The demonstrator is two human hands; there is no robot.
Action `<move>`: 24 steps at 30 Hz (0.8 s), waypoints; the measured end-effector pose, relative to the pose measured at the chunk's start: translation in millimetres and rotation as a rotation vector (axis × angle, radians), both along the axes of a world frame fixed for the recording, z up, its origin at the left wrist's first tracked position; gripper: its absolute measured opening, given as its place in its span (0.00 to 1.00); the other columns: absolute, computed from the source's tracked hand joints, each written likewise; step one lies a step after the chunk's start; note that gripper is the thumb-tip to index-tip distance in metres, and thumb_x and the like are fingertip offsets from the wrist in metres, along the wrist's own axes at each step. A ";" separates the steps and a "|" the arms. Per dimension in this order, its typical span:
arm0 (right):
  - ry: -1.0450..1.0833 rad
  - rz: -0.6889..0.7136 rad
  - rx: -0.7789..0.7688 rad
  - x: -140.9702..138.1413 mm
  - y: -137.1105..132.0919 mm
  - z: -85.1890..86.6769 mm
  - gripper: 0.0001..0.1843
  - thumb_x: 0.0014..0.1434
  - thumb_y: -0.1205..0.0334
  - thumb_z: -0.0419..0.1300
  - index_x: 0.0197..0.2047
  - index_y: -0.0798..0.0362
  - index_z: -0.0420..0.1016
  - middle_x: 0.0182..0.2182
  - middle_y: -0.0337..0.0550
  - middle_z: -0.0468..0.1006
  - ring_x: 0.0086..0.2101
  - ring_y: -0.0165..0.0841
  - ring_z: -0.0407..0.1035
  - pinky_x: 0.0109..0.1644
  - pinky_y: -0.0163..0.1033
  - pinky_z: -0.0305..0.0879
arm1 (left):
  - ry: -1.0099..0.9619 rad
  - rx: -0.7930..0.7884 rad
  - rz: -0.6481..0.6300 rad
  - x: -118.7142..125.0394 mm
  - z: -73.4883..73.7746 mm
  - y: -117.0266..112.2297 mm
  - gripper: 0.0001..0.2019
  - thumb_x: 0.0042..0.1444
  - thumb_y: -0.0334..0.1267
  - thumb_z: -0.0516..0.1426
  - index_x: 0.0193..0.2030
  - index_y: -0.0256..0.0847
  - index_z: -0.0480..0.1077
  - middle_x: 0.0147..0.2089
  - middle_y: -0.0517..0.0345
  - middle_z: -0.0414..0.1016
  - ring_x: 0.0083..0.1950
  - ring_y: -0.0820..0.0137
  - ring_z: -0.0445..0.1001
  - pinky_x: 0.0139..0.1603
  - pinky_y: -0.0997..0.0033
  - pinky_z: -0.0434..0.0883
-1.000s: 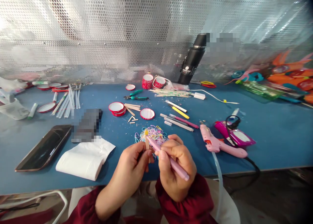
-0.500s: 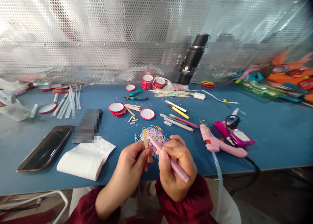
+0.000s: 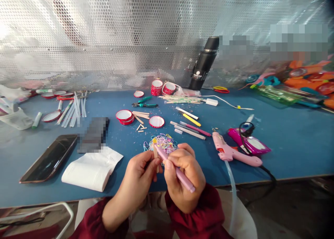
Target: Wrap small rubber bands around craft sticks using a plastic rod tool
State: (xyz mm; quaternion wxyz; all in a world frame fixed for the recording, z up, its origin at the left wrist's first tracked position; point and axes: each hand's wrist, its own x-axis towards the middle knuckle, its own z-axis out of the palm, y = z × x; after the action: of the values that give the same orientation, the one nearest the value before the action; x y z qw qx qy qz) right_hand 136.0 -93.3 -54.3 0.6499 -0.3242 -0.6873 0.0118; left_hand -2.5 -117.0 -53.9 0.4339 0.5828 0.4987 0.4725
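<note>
Between the thumb and fingers of my left hand [image 3: 142,169] a flat wooden stick [image 3: 156,151] stands upright, its top end coloured yellow. My right hand [image 3: 184,176] grips a pink marker [image 3: 180,174] like a pen. The marker's tip touches or nearly touches the stick just below the yellow part. Behind both hands lies a tangled pile of pastel loops [image 3: 167,143], partly hidden by my fingers.
To the right rests a pink glue gun [image 3: 227,150] beside a magenta packet [image 3: 257,146]. Several pens [image 3: 191,131], red-rimmed lids [image 3: 156,121] and green pliers [image 3: 144,102] lie farther back. White tissue [image 3: 88,171] and a phone [image 3: 49,159] are at left; a black bottle [image 3: 205,63] leans behind.
My right hand has brought the pink marker left, so its tip is now at the stick. The left hand and the stick have hardly moved.
</note>
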 end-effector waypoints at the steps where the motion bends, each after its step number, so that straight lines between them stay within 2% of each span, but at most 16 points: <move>1: 0.002 -0.010 0.002 -0.1 0.1 0.2 0.09 0.64 0.72 0.60 0.36 0.49 0.68 0.28 0.33 0.77 0.29 0.29 0.73 0.54 0.50 0.74 | 0.002 0.001 0.006 -0.2 0.2 -0.1 0.20 0.71 0.48 0.55 0.30 0.39 0.69 0.24 0.63 0.68 0.26 0.75 0.63 0.29 0.75 0.60; 9: 0.023 -0.026 0.052 -1.2 0.4 3.2 0.08 0.63 0.73 0.60 0.37 0.49 0.68 0.28 0.33 0.76 0.28 0.29 0.74 0.53 0.49 0.75 | -0.082 -0.075 0.015 0.5 2.0 0.1 0.20 0.69 0.51 0.56 0.30 0.40 0.68 0.22 0.64 0.66 0.23 0.75 0.61 0.26 0.75 0.58; 14: -0.019 0.004 0.029 -2.1 1.4 2.0 0.08 0.63 0.72 0.61 0.38 0.49 0.69 0.29 0.34 0.78 0.30 0.30 0.74 0.54 0.50 0.74 | -0.078 -0.047 0.007 0.2 3.5 0.6 0.22 0.69 0.53 0.56 0.29 0.39 0.67 0.22 0.64 0.65 0.24 0.75 0.62 0.27 0.76 0.59; 20: 0.009 -0.030 0.048 -2.3 0.9 0.2 0.09 0.62 0.73 0.61 0.37 0.49 0.69 0.29 0.35 0.78 0.30 0.30 0.75 0.54 0.49 0.74 | -0.086 -0.073 0.024 0.6 5.3 0.2 0.23 0.67 0.55 0.57 0.29 0.40 0.67 0.22 0.64 0.65 0.23 0.75 0.61 0.25 0.75 0.57; 24: -0.016 0.022 0.039 -3.0 0.8 0.4 0.09 0.62 0.73 0.61 0.39 0.49 0.69 0.30 0.34 0.78 0.30 0.30 0.74 0.54 0.50 0.74 | -0.082 -0.040 0.021 0.9 5.0 0.4 0.22 0.68 0.55 0.57 0.29 0.40 0.67 0.23 0.64 0.64 0.24 0.75 0.61 0.26 0.76 0.59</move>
State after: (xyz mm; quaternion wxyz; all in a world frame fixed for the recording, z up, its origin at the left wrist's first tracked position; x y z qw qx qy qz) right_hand 133.1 -92.5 -53.9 0.6506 -0.3038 -0.6960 0.0029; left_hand -1.6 -116.6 -48.9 0.4605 0.5490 0.4960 0.4904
